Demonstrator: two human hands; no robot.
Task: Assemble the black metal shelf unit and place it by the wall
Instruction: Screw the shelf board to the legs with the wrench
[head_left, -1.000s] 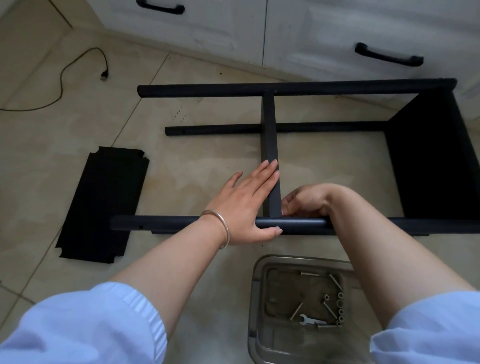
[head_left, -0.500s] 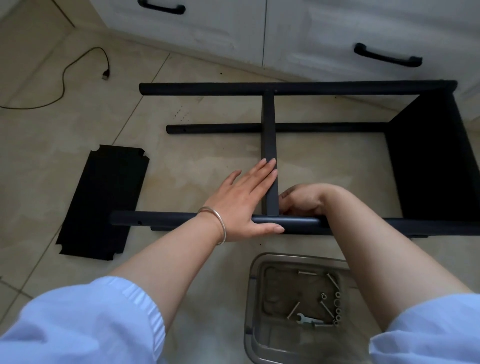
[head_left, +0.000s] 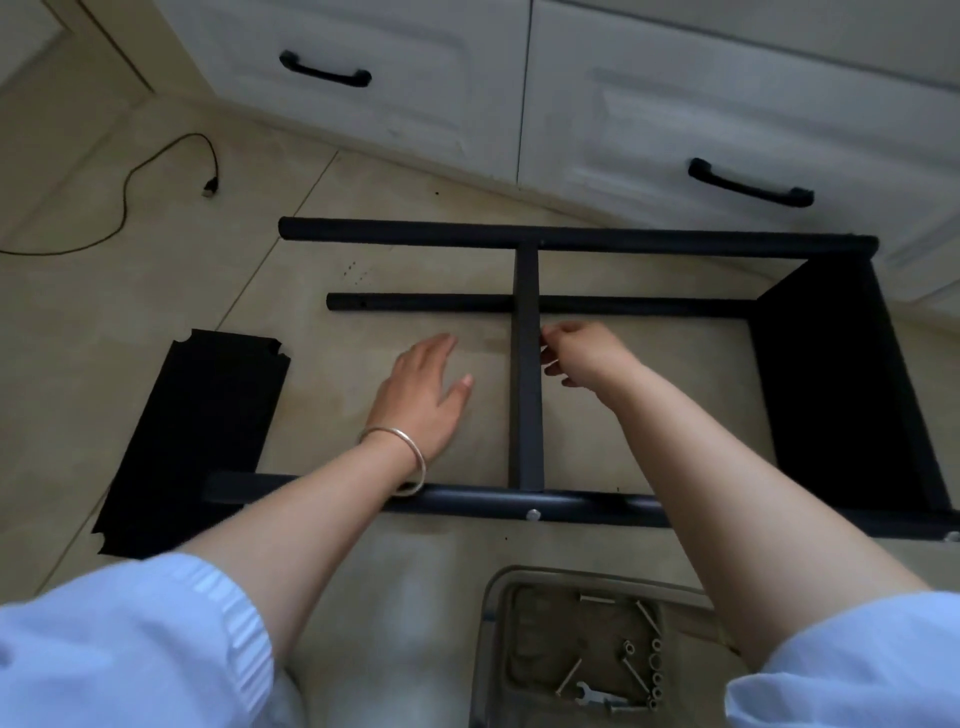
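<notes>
We see the shelf frame (head_left: 527, 374) lying on its side on the tiled floor, just before the white cabinet (head_left: 623, 114). It is black metal: round tubes run left to right, a flat crossbar (head_left: 526, 415) joins the near and far tubes, and one panel (head_left: 831, 389) is already fitted at the right end. A silver bolt head (head_left: 533, 515) shows in the near tube below the crossbar. A loose panel (head_left: 197, 441) lies flat on the floor at the left.

The left hand (head_left: 423, 395) hovers with relaxed, spread fingers, grasping nothing. The right hand (head_left: 582, 353) is loosely curled with its fingertips at the crossbar's right edge; we cannot tell whether they pinch it.

We judge the frame stiff, fairly light and smooth, though probably still loose at unbolted joints. It is best lifted by two long tubes near the fitted joints, never by the crossbar alone.

A tray (head_left: 493, 649) of bolts and a wrench (head_left: 597, 695) sits nearest us.
</notes>
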